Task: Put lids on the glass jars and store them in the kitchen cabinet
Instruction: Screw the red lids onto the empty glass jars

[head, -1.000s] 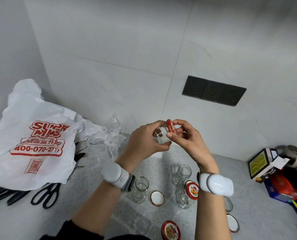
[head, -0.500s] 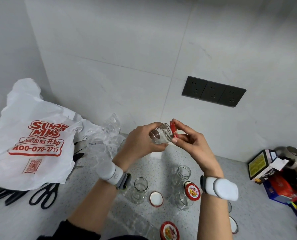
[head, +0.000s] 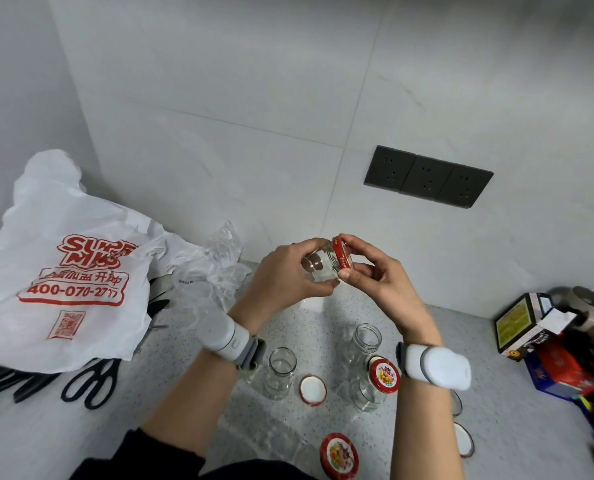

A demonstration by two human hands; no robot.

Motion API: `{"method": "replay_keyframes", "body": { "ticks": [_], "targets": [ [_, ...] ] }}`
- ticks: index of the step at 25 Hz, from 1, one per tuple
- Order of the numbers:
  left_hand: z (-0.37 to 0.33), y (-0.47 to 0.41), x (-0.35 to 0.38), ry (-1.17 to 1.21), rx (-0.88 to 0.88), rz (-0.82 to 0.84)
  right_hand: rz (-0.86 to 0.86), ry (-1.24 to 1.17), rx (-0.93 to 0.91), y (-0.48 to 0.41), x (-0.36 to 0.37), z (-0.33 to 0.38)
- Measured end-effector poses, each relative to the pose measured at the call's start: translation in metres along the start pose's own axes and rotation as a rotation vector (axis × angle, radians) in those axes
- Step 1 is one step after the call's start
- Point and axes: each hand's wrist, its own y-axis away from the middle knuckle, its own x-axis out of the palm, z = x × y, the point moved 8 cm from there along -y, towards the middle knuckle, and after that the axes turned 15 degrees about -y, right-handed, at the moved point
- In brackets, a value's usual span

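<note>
Head view: a small clear glass jar (head: 320, 266), empty, is held sideways above the speckled grey counter (head: 184, 393). The left hand (head: 285, 275) curls round its body. The right hand (head: 378, 278) pinches the red metal lid (head: 342, 253) at its mouth. Below stand an open empty glass jar (head: 281, 372) and a red-lidded glass jar (head: 375, 386).

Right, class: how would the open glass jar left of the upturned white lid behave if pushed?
The open jar looks empty, so probably light. Tall and narrow, it may tip, then roll. Smooth glass: likely slippery, and breakable on the hard counter.
</note>
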Motion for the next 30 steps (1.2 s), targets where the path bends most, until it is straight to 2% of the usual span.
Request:
{"method": "replay_keyframes", "body": {
  "ticks": [12, 19, 22, 27, 30],
  "targets": [
    [0.000, 0.000, -0.007, -0.098, 0.043, -0.017, 0.039, 0.096, 0.021, -0.004, 0.005, 0.000],
    [-0.003, 0.002, -0.002, -0.092, 0.074, 0.012, -0.031, 0.206, 0.040, -0.007, -0.003, -0.007],
    [0.000, 0.001, -0.002, -0.108, 0.066, 0.009, -0.018, 0.175, 0.042, -0.003, -0.005, -0.009],
    [0.000, 0.001, 0.006, -0.039, 0.044, 0.041, 0.075, 0.186, -0.034, 0.003, 0.006, -0.003],
    [0.003, 0.002, 0.007, -0.064, 0.023, 0.032, 0.064, 0.231, -0.072, -0.002, 0.010, -0.001]
  ]
}}
